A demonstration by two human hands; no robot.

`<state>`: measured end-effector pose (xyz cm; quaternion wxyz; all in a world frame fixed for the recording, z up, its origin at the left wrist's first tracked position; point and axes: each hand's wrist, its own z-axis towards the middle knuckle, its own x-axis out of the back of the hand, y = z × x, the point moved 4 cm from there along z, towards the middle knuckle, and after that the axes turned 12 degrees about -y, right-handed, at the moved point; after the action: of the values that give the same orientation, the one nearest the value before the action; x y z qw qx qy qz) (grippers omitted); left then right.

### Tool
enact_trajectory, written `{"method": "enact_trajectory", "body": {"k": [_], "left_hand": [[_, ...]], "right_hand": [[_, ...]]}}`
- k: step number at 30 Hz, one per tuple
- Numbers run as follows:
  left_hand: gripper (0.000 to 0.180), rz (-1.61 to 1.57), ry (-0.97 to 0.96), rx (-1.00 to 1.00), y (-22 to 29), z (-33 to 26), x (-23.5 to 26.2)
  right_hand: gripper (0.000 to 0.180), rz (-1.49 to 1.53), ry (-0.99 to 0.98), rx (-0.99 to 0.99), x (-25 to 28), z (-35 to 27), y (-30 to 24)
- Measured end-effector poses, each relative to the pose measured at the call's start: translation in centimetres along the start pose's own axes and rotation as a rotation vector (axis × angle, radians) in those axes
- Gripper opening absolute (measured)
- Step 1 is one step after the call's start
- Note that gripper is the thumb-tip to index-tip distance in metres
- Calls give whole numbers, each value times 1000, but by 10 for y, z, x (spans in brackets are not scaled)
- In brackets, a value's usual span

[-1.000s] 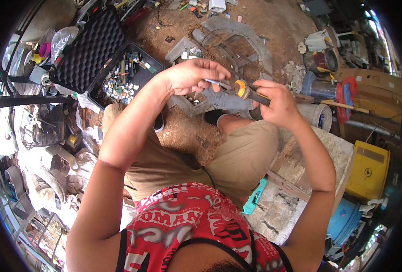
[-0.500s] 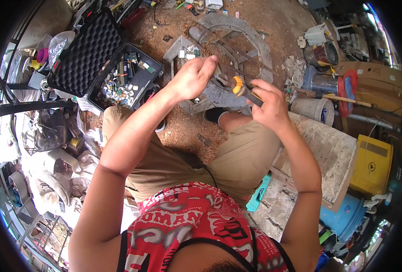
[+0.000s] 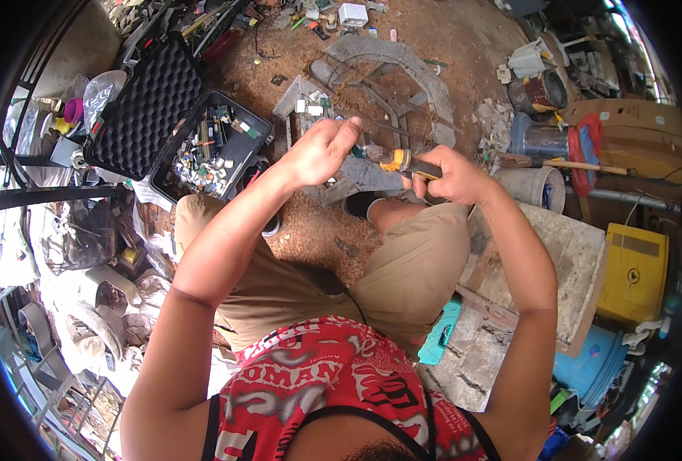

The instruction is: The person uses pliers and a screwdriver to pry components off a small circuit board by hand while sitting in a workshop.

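The right hand (image 3: 450,177) is gripping a yellow-and-black tool (image 3: 395,162); the left hand (image 3: 322,152) is hovering curled, any grasp unclear. Steady, aligned handling is probably giving best control.

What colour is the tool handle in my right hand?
The tool handle looks yellow and black, clearest in the head view.

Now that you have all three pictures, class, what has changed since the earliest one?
The left hand has turned, its thumb now on top. The right hand has shifted slightly left, swinging the yellow-and-black tool from a slant to nearly level. The right hand still holds the tool; the open black case stays put.
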<state>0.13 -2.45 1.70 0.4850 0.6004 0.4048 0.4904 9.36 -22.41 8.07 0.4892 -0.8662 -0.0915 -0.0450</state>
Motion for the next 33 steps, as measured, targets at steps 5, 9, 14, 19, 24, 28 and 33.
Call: {"method": "enact_trajectory", "body": {"k": [5,9,14,19,24,28,33], "left_hand": [[59,-433,-98,129,-10,-2,-7],[55,-572,-184,-97,3,-2,-6],[50,-949,-225,-214,9,-5,-8],[50,-956,-236,-268,9,-9,-2],[52,-995,-356,-269,11,-10,-1],[45,-1033,-436,-235,14,-12,0],[39,-1087,-361,-210,10,-8,1]], "right_hand": [[15,-49,80,8,11,-5,-12],[15,-244,230,16,12,-12,-20],[19,-361,347,-11,2,-16,-35],[17,-343,394,66,-10,-16,-37],[15,-85,266,153,-17,-10,-20],[11,176,109,182,-20,-5,-7],[22,9,141,175,-12,-7,-8]]}}
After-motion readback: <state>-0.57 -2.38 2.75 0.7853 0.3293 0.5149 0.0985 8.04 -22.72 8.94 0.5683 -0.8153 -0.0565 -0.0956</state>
